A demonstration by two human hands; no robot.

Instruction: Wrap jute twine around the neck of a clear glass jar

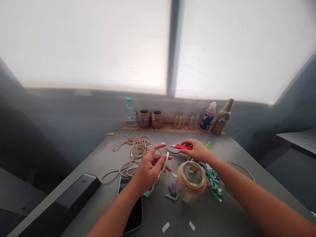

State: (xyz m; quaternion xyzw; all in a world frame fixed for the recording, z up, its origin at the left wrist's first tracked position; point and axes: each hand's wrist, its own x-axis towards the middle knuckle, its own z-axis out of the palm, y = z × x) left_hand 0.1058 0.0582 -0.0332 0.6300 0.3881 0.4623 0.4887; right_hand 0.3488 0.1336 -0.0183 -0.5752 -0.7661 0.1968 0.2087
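My left hand [150, 168] pinches a narrow white paper strip [164, 163] upright between its fingers. My right hand [195, 150] grips a red-handled utility knife [183, 147], with its metal blade pointing left toward the strip. Between my hands stands a glass jar wrapped in jute twine [191, 177], its upper part covered by coils. A loose tangle of jute twine [135, 148] lies left of my left hand. Teal and green pipe cleaner pieces [212, 179] are heaped beside the jar, below my right hand.
A black smartphone [130, 204] lies under my left forearm on the grey table [158, 219]. A long black case [61, 205] runs along the table's left edge. Several jars and bottles stand on a wooden shelf [170, 127] at the back. White paper scraps [166, 227] lie near the front.
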